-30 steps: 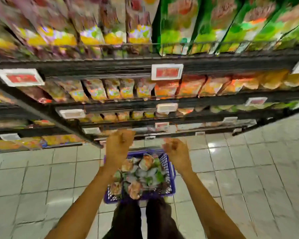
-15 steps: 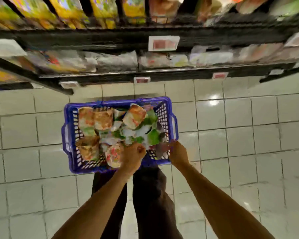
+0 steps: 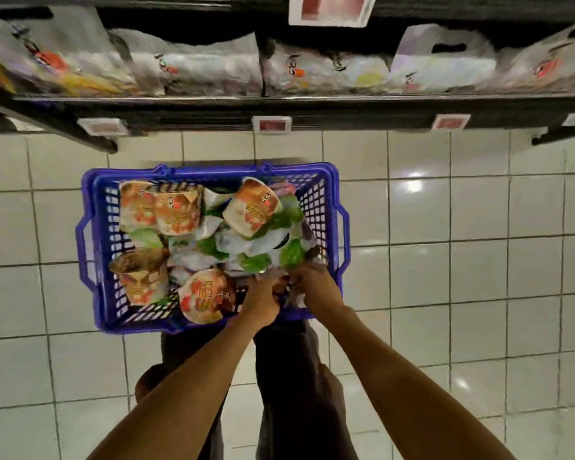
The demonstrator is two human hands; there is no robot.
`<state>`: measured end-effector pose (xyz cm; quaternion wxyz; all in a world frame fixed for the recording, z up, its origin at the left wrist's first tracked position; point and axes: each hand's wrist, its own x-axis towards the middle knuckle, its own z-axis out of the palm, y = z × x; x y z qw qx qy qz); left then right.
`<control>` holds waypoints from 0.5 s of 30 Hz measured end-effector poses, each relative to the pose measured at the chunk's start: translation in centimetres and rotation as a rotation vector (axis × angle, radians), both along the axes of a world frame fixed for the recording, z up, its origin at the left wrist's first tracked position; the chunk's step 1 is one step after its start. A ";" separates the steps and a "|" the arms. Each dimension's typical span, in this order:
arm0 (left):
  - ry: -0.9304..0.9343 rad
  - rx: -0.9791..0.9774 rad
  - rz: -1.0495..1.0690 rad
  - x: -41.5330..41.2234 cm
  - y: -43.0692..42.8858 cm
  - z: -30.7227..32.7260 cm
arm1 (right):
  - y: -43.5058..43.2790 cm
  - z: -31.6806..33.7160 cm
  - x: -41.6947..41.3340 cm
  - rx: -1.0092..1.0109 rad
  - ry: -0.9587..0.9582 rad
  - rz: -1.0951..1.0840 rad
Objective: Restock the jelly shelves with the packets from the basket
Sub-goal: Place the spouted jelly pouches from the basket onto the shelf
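Note:
A blue plastic basket [image 3: 91,247] stands on the tiled floor in front of my feet, filled with several jelly packets: orange ones [image 3: 251,207] and green and white ones [image 3: 292,254]. Both my hands reach into its near right corner. My left hand [image 3: 261,300] is curled down among the packets, beside a round orange packet [image 3: 206,295]. My right hand [image 3: 316,285] grips a pale packet [image 3: 296,298] whose edge shows between the two hands. The fingertips of both hands are hidden in the pile.
The bottom black shelf [image 3: 279,106] runs across the top of the view, holding pale plastic bags [image 3: 213,71] and carrying price tags [image 3: 272,125] on its edge. Glossy white floor tiles [image 3: 462,260] surround the basket. My dark trousers [image 3: 289,360] are just behind it.
My view has dropped from the upper jelly shelves to the basket on the floor. Both hands came down from shelf height and went into the basket's near right corner.

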<state>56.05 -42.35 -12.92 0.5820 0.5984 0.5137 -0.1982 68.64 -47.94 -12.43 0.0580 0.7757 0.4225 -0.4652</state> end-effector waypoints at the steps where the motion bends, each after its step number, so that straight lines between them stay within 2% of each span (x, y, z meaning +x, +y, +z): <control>1: 0.007 0.001 -0.026 -0.2 -0.1 -0.1 | 0.3 -0.1 0.0 -0.036 0.038 -0.024; 5: 0.043 0.010 -0.048 -0.4 -0.1 -0.2 | 0.7 -0.8 -0.1 -0.088 0.070 -0.050; 10: 0.014 -0.017 -0.045 -0.6 0.4 -0.8 | 1.2 -1.2 -0.1 -0.181 -0.024 0.009; 13: -0.023 -0.039 -0.038 -1.0 0.9 -1.2 | 1.2 -0.9 0.1 -0.126 -0.046 0.078; 15: -0.021 -0.069 -0.022 -1.4 1.4 -1.4 | 1.3 -0.3 0.2 0.002 -0.039 0.032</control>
